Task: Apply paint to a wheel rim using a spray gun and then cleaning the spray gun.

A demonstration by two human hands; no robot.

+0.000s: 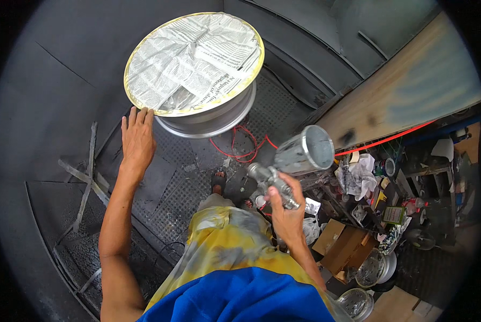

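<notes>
A wheel rim stands ahead of me, its face covered with newspaper and edged with yellow masking tape. My left hand is at the near left edge of this covered face, fingers extended, the index finger touching or very close to the tape; its thumb is hidden. In my right hand is a metal spray gun, blurred by motion, with my fingers wrapped round its handle. A grey paint-stained cup sits on the gun and tilts toward the right. The trigger cannot be made out clearly.
A red hose loops on the dark textured floor and runs right. A metal cross-shaped stand is at left. Right of me, a wooden panel rises above clutter with a cardboard box, rags and bottles. Dark walls curve behind the wheel.
</notes>
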